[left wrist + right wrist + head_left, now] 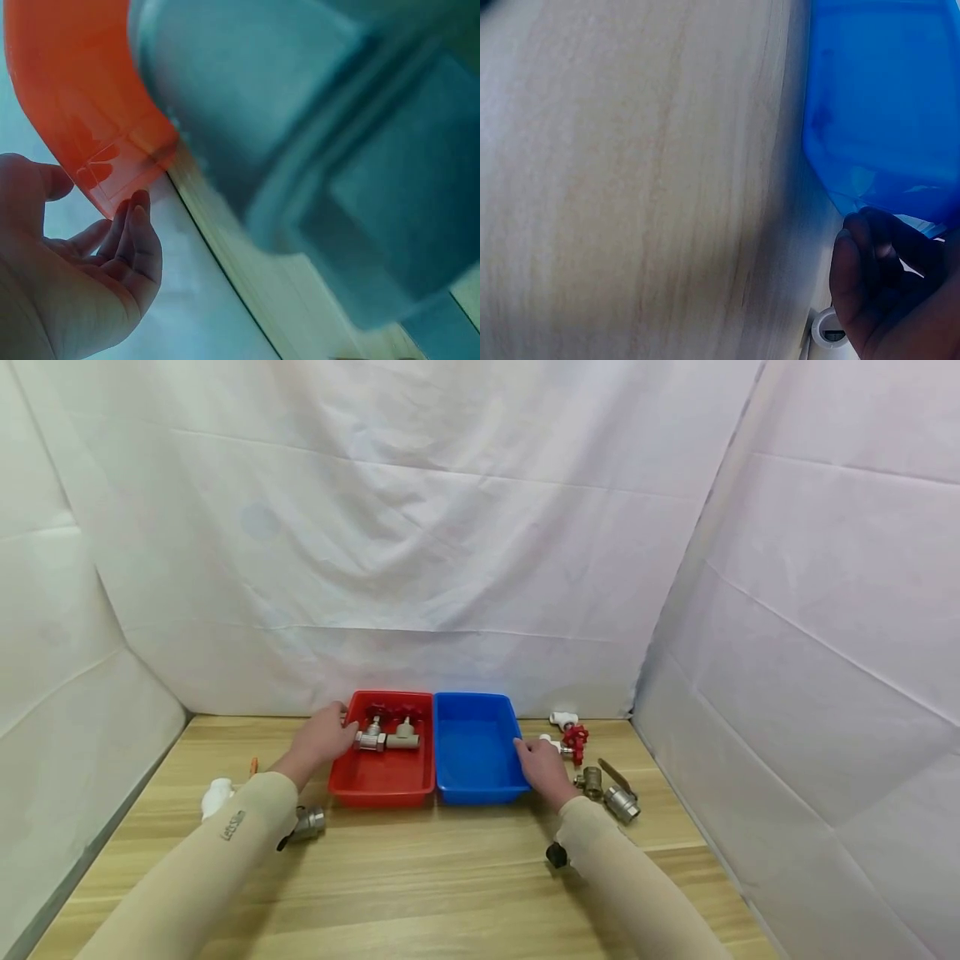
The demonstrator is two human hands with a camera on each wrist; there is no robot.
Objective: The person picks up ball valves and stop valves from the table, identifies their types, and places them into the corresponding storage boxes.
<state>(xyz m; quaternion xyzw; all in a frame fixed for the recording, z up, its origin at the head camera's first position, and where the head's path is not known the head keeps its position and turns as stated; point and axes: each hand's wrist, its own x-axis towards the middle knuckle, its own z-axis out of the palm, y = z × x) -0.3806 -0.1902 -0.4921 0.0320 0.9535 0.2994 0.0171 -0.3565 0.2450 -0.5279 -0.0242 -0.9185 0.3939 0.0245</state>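
Side by side on the table stand a red plastic tray [382, 783] and a blue plastic tray [477, 756]. My left hand [322, 739] grips the red tray's left rim, its thumb and fingers on either side of the edge in the left wrist view. On the blue tray's right side, my right hand [546, 770] pinches the rim with bent fingers. Two valves with dark red handwheels lie in the red tray, one with a metal union [371, 741] and one with a grey-beige body [405, 740]. Nothing lies in the blue tray.
Right of the blue tray are white valves with red handwheels [576, 737], a brass valve [592, 782] and a lever ball valve [622, 803]. A black knob [557, 855] shows beside the right sleeve. By the left sleeve lie a white fitting [217, 797] and a metal valve [309, 822].
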